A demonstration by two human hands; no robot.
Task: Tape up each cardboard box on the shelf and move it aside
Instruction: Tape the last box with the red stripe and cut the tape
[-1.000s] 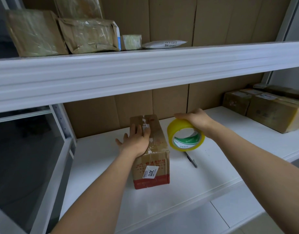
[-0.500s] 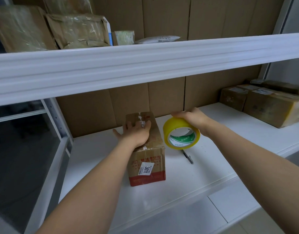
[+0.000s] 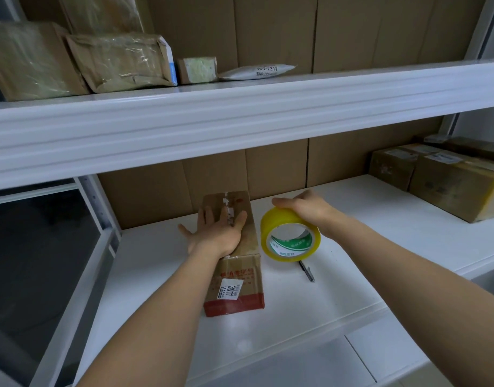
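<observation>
A small brown cardboard box (image 3: 237, 286) with a red band and a white "3011" label lies on the white lower shelf (image 3: 338, 289). My left hand (image 3: 218, 233) rests flat on its top, fingers straight and spread. Just right of the box, my right hand (image 3: 307, 209) grips a roll of yellow packing tape (image 3: 289, 236) from above; the roll stands on edge, its open core facing me. Whether any tape runs from the roll to the box cannot be made out.
A dark pen-like tool (image 3: 307, 270) lies on the shelf below the roll. Taped boxes (image 3: 452, 185) stand at the shelf's right end. The upper shelf (image 3: 240, 118) overhangs close above, carrying wrapped parcels (image 3: 120, 62) and a white mailer (image 3: 257, 71).
The view has shifted slightly. Both hands keep their places: left on the box top, right on the tape roll.
</observation>
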